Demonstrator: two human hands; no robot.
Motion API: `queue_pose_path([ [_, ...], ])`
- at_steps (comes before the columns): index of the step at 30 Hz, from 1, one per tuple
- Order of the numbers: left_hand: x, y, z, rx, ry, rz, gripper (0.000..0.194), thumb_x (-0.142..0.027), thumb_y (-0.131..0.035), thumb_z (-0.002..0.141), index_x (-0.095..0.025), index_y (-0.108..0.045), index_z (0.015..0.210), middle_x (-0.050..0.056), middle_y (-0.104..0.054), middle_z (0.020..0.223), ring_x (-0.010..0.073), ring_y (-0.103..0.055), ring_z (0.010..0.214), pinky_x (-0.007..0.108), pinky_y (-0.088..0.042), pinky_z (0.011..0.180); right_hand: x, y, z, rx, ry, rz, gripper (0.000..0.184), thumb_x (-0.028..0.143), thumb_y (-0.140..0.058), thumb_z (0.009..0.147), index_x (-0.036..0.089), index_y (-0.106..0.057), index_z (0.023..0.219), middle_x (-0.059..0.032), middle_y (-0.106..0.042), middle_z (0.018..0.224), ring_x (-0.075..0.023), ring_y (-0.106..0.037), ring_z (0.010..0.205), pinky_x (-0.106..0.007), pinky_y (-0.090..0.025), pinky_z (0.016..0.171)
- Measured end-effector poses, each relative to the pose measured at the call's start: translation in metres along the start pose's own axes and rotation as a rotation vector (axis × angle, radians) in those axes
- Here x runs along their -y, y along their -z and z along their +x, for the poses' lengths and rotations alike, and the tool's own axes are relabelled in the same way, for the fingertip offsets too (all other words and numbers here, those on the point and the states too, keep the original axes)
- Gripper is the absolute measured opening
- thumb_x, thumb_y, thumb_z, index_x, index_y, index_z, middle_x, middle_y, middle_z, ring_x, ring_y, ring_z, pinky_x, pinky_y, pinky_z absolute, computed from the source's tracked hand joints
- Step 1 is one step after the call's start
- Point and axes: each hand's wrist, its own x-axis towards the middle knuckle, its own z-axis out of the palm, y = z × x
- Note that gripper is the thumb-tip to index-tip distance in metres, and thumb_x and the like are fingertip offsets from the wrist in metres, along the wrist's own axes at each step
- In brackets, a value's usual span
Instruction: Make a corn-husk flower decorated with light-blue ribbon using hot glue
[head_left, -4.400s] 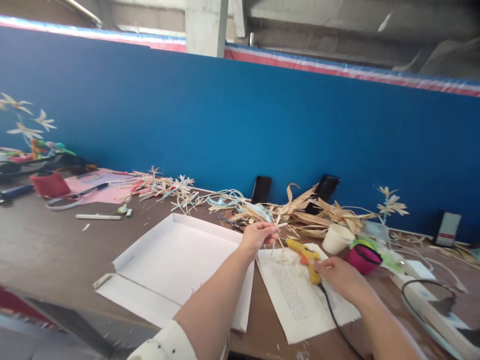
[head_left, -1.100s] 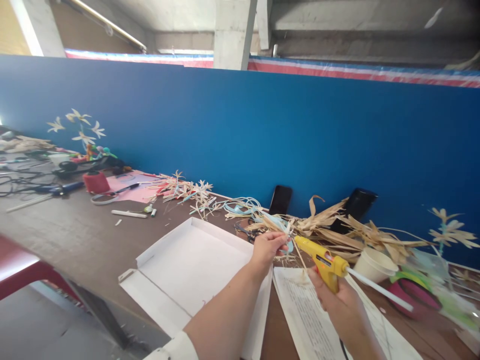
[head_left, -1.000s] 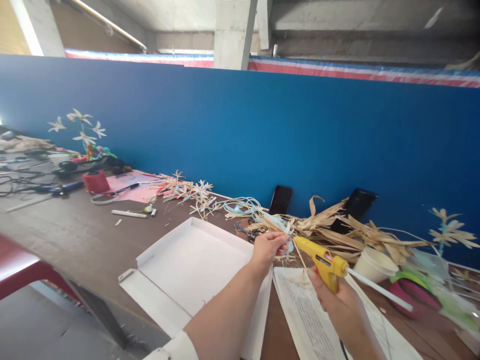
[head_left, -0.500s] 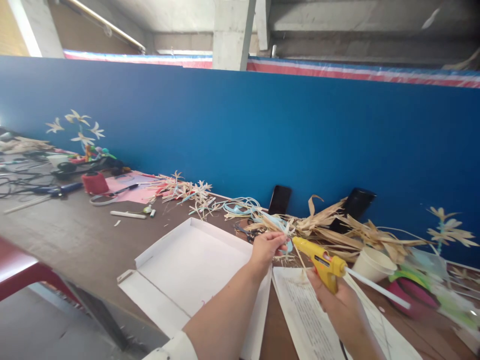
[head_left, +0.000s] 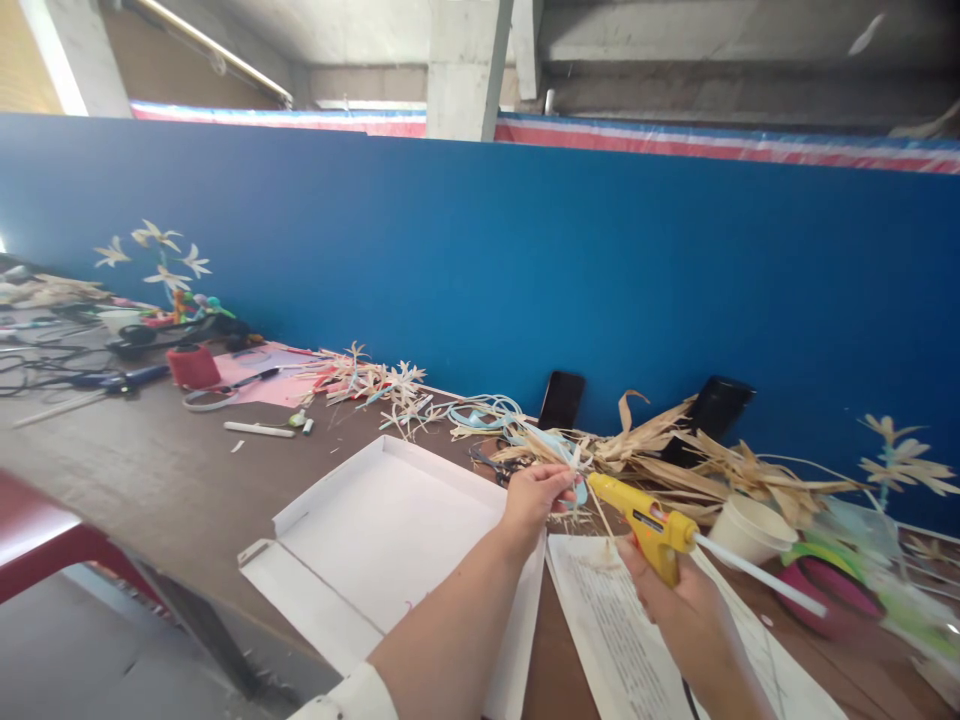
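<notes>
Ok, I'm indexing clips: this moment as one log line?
left hand: pinching pale flower-like piece | right hand: gripping yellow glue gun | nozzle: near left fingers | printed sheet: below

You are in what looks like a craft workshop: a bare concrete pillar at twelve o'clock behind a blue partition, a brown table with pale flowers toward ten, dry husks and a yellow glue gun at one.
</notes>
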Motion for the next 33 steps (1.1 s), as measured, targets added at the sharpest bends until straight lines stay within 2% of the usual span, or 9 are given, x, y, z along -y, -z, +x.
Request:
queue_pose_path([
  [3,-0.0009,0.0000,-0.0009,-0.002,0.005,0.002,0.034,-0.035,-0.074,0.059,-0.010,-0.070,0.082,0.009,-0.068,0.084,0.0059,-0.055,0.054,0.014,-0.039,0.044,0.0011,0.0001,-0.0002,-0.036,0.007,0.005,0.039,0.055,-0.057,0.070,0.019,-0.066,0.083,0.0022,-0.054,0.046,-0.0195,-0.054,0.052,-0.029,-0.041,0.054],
  [9,0.0000,0.0003,-0.0001,0.007,-0.004,-0.003,0.035,-0.035,-0.074,0.060,-0.010,-0.070,0.083,0.009,-0.068,0.083,0.0059,-0.054,0.053,0.014,-0.039,0.044,-0.0047,0.0022,0.0026,0.027,0.035,-0.035,0.040,0.054,-0.057,0.070,0.019,-0.066,0.086,0.0024,-0.052,0.045,-0.0198,-0.053,0.050,-0.029,-0.041,0.054],
  [15,0.0002,0.0007,0.0008,0.009,0.005,-0.022,0.036,-0.035,-0.074,0.059,-0.010,-0.070,0.084,0.010,-0.068,0.085,0.0054,-0.054,0.054,0.013,-0.038,0.044,0.0014,0.0007,-0.0023,-0.020,-0.011,0.025,0.045,0.058,-0.055,0.071,0.018,-0.063,0.090,0.0034,-0.053,0.048,-0.0180,-0.051,0.050,-0.029,-0.041,0.054],
  [23,0.0018,0.0007,-0.0001,0.025,-0.014,-0.027,0.033,-0.035,-0.074,0.060,-0.010,-0.070,0.081,0.010,-0.068,0.084,0.0050,-0.053,0.053,0.013,-0.038,0.044,-0.0050,0.0001,0.0017,0.042,-0.051,-0.036,0.048,0.060,-0.056,0.069,0.018,-0.063,0.092,0.0042,-0.048,0.044,-0.0167,-0.047,0.045,-0.028,-0.038,0.051],
  [27,0.0015,0.0004,0.0003,0.033,-0.004,-0.029,0.034,-0.035,-0.074,0.060,-0.009,-0.070,0.082,0.010,-0.068,0.085,0.0047,-0.053,0.053,0.013,-0.039,0.044,-0.0023,0.0002,-0.0011,0.034,-0.050,-0.021,0.049,0.059,-0.055,0.070,0.018,-0.063,0.096,0.0035,-0.051,0.046,-0.0168,-0.047,0.046,-0.028,-0.038,0.050],
  [33,0.0021,0.0007,0.0019,0.010,0.006,-0.032,0.036,-0.035,-0.075,0.058,-0.009,-0.070,0.083,0.010,-0.068,0.081,0.0058,-0.054,0.053,0.014,-0.038,0.044,-0.0001,0.0005,-0.0016,0.049,-0.069,-0.043,0.046,0.058,-0.056,0.069,0.017,-0.065,0.089,0.0016,-0.054,0.047,-0.0177,-0.050,0.047,-0.027,-0.038,0.050],
])
